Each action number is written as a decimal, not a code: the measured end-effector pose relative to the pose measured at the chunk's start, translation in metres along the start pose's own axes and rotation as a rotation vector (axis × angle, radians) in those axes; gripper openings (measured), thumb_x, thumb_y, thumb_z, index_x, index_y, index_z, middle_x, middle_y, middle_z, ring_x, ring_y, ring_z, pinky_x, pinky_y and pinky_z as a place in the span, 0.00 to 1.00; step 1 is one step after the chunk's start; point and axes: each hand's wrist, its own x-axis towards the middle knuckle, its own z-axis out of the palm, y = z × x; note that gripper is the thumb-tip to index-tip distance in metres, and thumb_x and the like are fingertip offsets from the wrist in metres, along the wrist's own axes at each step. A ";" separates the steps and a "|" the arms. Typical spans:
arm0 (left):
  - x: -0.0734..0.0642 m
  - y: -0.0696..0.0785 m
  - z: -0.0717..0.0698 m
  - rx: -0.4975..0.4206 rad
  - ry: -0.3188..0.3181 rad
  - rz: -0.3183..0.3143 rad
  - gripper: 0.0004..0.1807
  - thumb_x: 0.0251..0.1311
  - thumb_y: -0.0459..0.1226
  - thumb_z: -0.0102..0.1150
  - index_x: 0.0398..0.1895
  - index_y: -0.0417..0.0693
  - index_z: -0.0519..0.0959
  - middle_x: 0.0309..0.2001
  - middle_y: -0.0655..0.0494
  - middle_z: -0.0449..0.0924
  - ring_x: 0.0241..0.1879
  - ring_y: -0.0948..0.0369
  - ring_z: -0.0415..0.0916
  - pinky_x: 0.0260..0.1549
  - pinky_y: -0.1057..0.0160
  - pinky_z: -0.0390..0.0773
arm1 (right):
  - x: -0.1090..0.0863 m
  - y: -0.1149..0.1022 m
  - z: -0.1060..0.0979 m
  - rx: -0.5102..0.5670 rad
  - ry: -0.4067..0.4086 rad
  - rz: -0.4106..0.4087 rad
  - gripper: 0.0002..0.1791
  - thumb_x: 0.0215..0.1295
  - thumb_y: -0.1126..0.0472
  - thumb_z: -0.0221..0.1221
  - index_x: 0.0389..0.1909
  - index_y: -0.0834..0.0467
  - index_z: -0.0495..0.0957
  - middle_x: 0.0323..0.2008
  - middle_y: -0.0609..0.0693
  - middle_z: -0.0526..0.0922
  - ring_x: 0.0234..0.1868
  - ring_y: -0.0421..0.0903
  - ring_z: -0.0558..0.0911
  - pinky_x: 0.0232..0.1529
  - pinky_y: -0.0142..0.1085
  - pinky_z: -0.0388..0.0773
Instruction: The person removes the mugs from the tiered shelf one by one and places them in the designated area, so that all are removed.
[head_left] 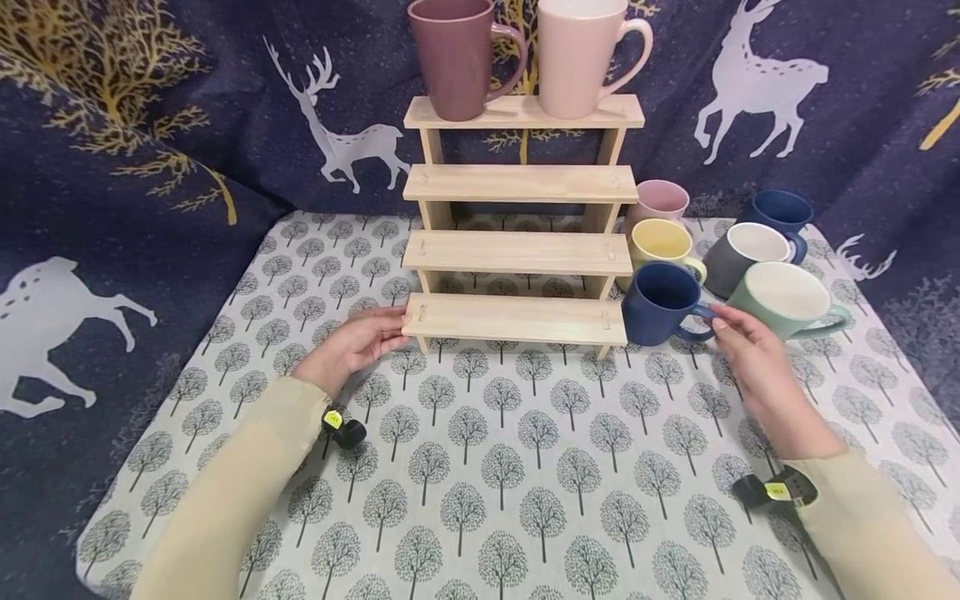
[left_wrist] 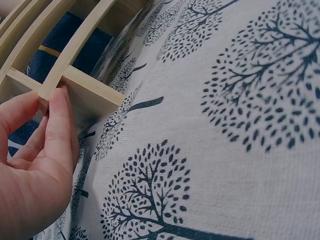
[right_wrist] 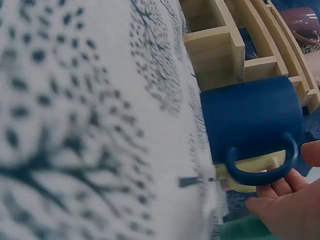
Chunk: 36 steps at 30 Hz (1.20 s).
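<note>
A stepped wooden shelf [head_left: 517, 321] with several tiers stands in the middle. My left hand [head_left: 367, 337] pinches the left end of its lowest board between thumb and fingers; the left wrist view shows this board end [left_wrist: 50, 92] close up. Just off the shelf's right end stands an upright dark blue mug [head_left: 660, 304], its handle pointing right. My right hand [head_left: 753, 358] is at that handle [right_wrist: 260, 175]. In the right wrist view the fingers [right_wrist: 282, 186] reach behind the handle, while the thumb [right_wrist: 311, 153] stays apart from it.
On the top tier stand a mauve mug [head_left: 453, 62] and a pale pink mug [head_left: 573, 62]. Beside the shelf are pink [head_left: 662, 200], yellow [head_left: 660, 242], grey [head_left: 723, 267], mint green [head_left: 780, 300] and another blue mug [head_left: 780, 212]. A tree-print cloth [head_left: 480, 500] covers the table.
</note>
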 end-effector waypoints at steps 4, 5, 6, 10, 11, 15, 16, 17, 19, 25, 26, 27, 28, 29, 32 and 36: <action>-0.001 0.000 -0.001 0.001 -0.013 0.008 0.34 0.76 0.29 0.46 0.79 0.32 0.46 0.34 0.59 0.87 0.35 0.67 0.88 0.43 0.79 0.89 | 0.002 -0.012 0.008 -0.077 0.061 -0.139 0.18 0.76 0.70 0.52 0.47 0.42 0.82 0.42 0.30 0.87 0.45 0.25 0.82 0.50 0.09 0.78; -0.001 0.000 -0.001 0.002 -0.016 0.007 0.34 0.77 0.28 0.46 0.79 0.32 0.46 0.34 0.59 0.88 0.35 0.67 0.88 0.43 0.79 0.89 | 0.004 -0.015 0.010 -0.071 0.076 -0.167 0.18 0.75 0.70 0.52 0.47 0.43 0.82 0.41 0.31 0.88 0.47 0.25 0.82 0.52 0.09 0.78; -0.001 0.000 -0.001 0.000 -0.016 0.004 0.34 0.77 0.28 0.45 0.80 0.32 0.46 0.34 0.59 0.88 0.34 0.67 0.88 0.43 0.79 0.89 | 0.005 -0.019 0.013 -0.065 0.085 -0.190 0.18 0.75 0.71 0.53 0.46 0.44 0.83 0.41 0.32 0.89 0.46 0.26 0.83 0.52 0.09 0.79; 0.000 -0.001 -0.001 -0.012 -0.021 -0.002 0.33 0.77 0.28 0.45 0.80 0.33 0.46 0.35 0.58 0.88 0.34 0.66 0.88 0.42 0.78 0.89 | 0.013 -0.035 0.022 0.008 0.078 -0.232 0.14 0.74 0.71 0.55 0.45 0.49 0.84 0.40 0.37 0.89 0.44 0.30 0.85 0.50 0.13 0.84; 0.000 -0.001 -0.001 -0.014 -0.020 -0.003 0.33 0.77 0.28 0.45 0.80 0.33 0.46 0.35 0.58 0.88 0.34 0.66 0.88 0.42 0.78 0.89 | 0.016 -0.040 0.024 0.033 0.065 -0.238 0.14 0.74 0.71 0.55 0.45 0.51 0.84 0.41 0.39 0.89 0.44 0.31 0.85 0.49 0.15 0.85; 0.000 0.000 -0.001 -0.010 -0.018 -0.006 0.33 0.77 0.28 0.44 0.79 0.33 0.47 0.35 0.58 0.88 0.34 0.65 0.88 0.42 0.78 0.89 | 0.031 -0.062 0.033 0.093 0.013 -0.245 0.12 0.74 0.71 0.56 0.46 0.54 0.83 0.41 0.43 0.89 0.43 0.34 0.87 0.46 0.19 0.88; 0.001 0.000 -0.001 -0.002 -0.016 -0.005 0.32 0.77 0.28 0.44 0.80 0.33 0.48 0.35 0.58 0.88 0.33 0.66 0.88 0.42 0.79 0.89 | 0.036 -0.068 0.036 0.102 -0.002 -0.244 0.11 0.73 0.71 0.56 0.46 0.54 0.83 0.41 0.43 0.89 0.43 0.35 0.87 0.46 0.20 0.88; 0.001 0.000 -0.001 0.000 -0.016 -0.004 0.33 0.77 0.28 0.44 0.80 0.33 0.48 0.35 0.58 0.88 0.34 0.66 0.88 0.42 0.78 0.89 | 0.041 -0.075 0.039 0.104 -0.012 -0.245 0.11 0.73 0.71 0.57 0.47 0.55 0.83 0.41 0.44 0.89 0.43 0.35 0.87 0.45 0.20 0.89; 0.000 0.000 -0.001 0.006 -0.022 0.005 0.33 0.77 0.29 0.45 0.80 0.33 0.47 0.35 0.59 0.88 0.34 0.66 0.88 0.43 0.79 0.89 | 0.054 -0.087 0.047 0.110 -0.028 -0.245 0.10 0.72 0.70 0.59 0.48 0.55 0.82 0.41 0.44 0.89 0.43 0.35 0.87 0.44 0.20 0.89; -0.002 -0.004 -0.003 0.005 -0.019 -0.005 0.34 0.76 0.28 0.45 0.80 0.33 0.46 0.36 0.59 0.87 0.36 0.67 0.88 0.44 0.78 0.89 | 0.085 -0.112 0.071 0.103 -0.060 -0.231 0.07 0.71 0.66 0.61 0.47 0.56 0.81 0.40 0.45 0.87 0.42 0.38 0.85 0.38 0.22 0.89; -0.003 -0.005 -0.003 0.005 -0.018 -0.009 0.34 0.76 0.28 0.46 0.80 0.33 0.47 0.36 0.59 0.87 0.36 0.66 0.88 0.44 0.78 0.89 | 0.089 -0.114 0.074 0.082 -0.060 -0.224 0.07 0.72 0.65 0.61 0.47 0.56 0.81 0.40 0.44 0.87 0.43 0.38 0.84 0.38 0.21 0.89; -0.003 -0.005 -0.003 0.005 -0.017 -0.011 0.34 0.76 0.28 0.46 0.80 0.33 0.47 0.36 0.59 0.87 0.36 0.66 0.88 0.44 0.78 0.89 | 0.093 -0.117 0.078 0.059 -0.056 -0.213 0.07 0.72 0.64 0.62 0.48 0.55 0.80 0.40 0.44 0.86 0.43 0.38 0.83 0.38 0.21 0.89; -0.004 -0.004 -0.003 0.009 -0.018 -0.009 0.34 0.76 0.28 0.46 0.80 0.33 0.47 0.37 0.59 0.87 0.36 0.67 0.88 0.44 0.78 0.88 | 0.097 -0.120 0.082 0.037 -0.052 -0.204 0.08 0.72 0.63 0.62 0.48 0.55 0.80 0.41 0.43 0.85 0.44 0.38 0.83 0.38 0.21 0.88; -0.004 -0.004 -0.003 0.006 -0.021 -0.005 0.35 0.75 0.28 0.47 0.80 0.33 0.46 0.37 0.59 0.87 0.36 0.66 0.88 0.45 0.78 0.89 | 0.101 -0.122 0.085 0.008 -0.047 -0.197 0.08 0.72 0.62 0.62 0.49 0.54 0.79 0.41 0.43 0.85 0.45 0.37 0.82 0.38 0.20 0.88; -0.004 -0.002 -0.003 0.013 -0.018 0.003 0.35 0.75 0.29 0.47 0.80 0.34 0.47 0.37 0.59 0.87 0.36 0.67 0.88 0.45 0.79 0.88 | 0.113 -0.130 0.093 -0.042 -0.036 -0.177 0.11 0.72 0.60 0.63 0.52 0.54 0.77 0.43 0.42 0.83 0.47 0.37 0.80 0.38 0.20 0.87; -0.002 -0.001 -0.001 0.002 -0.007 -0.001 0.34 0.75 0.28 0.46 0.80 0.34 0.48 0.36 0.59 0.87 0.35 0.66 0.88 0.44 0.78 0.89 | 0.128 -0.139 0.102 -0.062 -0.019 -0.138 0.16 0.71 0.59 0.63 0.57 0.55 0.75 0.46 0.42 0.81 0.50 0.38 0.80 0.38 0.20 0.87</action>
